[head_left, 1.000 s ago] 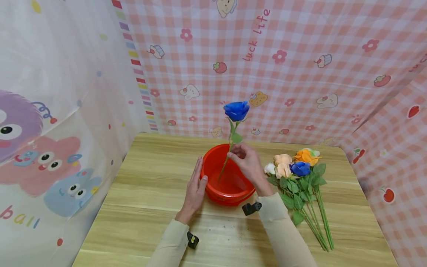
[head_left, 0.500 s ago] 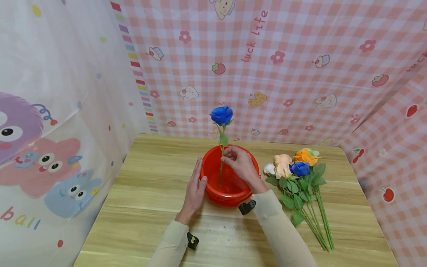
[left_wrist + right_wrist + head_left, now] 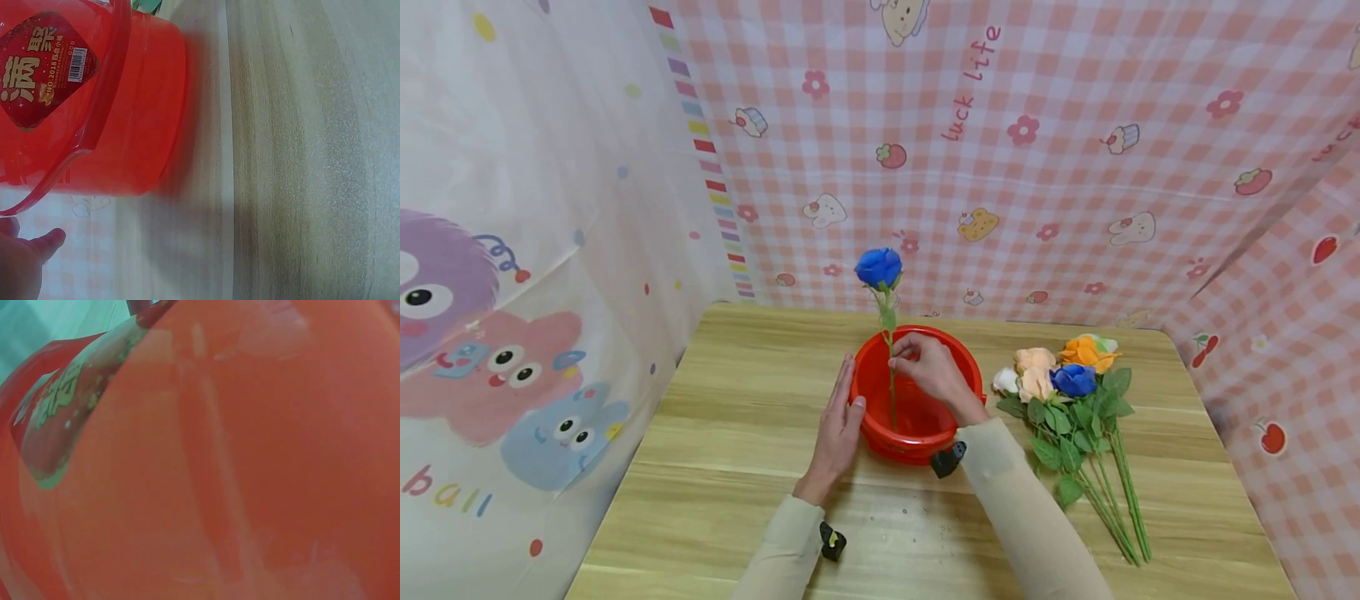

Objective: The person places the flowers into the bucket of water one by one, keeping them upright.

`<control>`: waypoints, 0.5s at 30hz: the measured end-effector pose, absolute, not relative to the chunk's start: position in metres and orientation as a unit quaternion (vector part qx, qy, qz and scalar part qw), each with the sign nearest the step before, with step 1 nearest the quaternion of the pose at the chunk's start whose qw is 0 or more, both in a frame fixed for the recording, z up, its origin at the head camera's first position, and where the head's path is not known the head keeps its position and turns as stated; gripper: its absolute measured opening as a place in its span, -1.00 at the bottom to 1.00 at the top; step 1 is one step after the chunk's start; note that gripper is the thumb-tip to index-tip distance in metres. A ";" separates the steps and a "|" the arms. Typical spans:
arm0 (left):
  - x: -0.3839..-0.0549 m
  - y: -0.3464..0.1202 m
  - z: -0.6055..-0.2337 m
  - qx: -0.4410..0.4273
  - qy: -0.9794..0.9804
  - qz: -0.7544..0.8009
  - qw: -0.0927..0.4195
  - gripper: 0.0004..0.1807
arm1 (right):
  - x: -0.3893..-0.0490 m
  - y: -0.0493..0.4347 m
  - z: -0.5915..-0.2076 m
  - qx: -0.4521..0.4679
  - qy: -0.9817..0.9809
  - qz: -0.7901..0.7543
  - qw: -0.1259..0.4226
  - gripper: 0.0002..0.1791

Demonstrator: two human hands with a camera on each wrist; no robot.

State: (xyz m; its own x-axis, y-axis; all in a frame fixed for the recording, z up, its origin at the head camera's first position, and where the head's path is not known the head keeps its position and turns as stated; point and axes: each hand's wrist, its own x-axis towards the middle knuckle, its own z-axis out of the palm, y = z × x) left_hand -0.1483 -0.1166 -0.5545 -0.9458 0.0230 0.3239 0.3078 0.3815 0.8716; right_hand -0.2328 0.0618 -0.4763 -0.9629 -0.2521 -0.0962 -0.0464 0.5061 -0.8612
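Note:
My right hand (image 3: 930, 367) pinches the green stem of a blue rose (image 3: 878, 267) between thumb and fingers. The rose stands nearly upright, its bloom above the back rim and its lower stem inside a red plastic bucket (image 3: 972, 360). My left hand (image 3: 838, 429) rests with straight fingers against the left outer side of the bucket. In the left wrist view, the bucket's wall (image 3: 150, 106) shows with a dark red label (image 3: 47, 69) and a handle across it. Red bucket plastic (image 3: 187, 487) fills most of the right wrist view, which does not show the right hand's fingers.
Right of the bucket, several flowers lie on the wooden table (image 3: 737, 400): peach roses (image 3: 1036, 373), an orange rose (image 3: 1088, 353), another blue rose (image 3: 1074, 380) and a white bloom (image 3: 1006, 380). Their green stems (image 3: 1112, 508) point toward the front. A checked cloth (image 3: 865, 100) hangs behind the table.
My right hand has moved left with the blue rose, from over the bucket's middle toward its left side. The rose is slightly lower and more upright. My left hand has stayed in place.

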 end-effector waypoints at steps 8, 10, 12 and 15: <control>-0.148 -0.117 -0.556 -0.099 -0.822 -0.547 0.125 -0.34 | -0.236 0.057 -0.480 -0.079 0.861 -0.484 0.134 -0.85; -0.148 -0.118 -0.556 -0.099 -0.822 -0.547 0.125 -0.34 | -0.237 0.056 -0.480 -0.077 0.859 -0.486 0.140 -0.86; -0.149 -0.118 -0.557 -0.100 -0.821 -0.547 0.127 -0.34 | -0.238 0.056 -0.480 -0.075 0.858 -0.485 0.148 -0.86; -0.149 -0.118 -0.557 -0.102 -0.820 -0.548 0.127 -0.34 | -0.239 0.055 -0.479 -0.070 0.859 -0.480 0.160 -0.87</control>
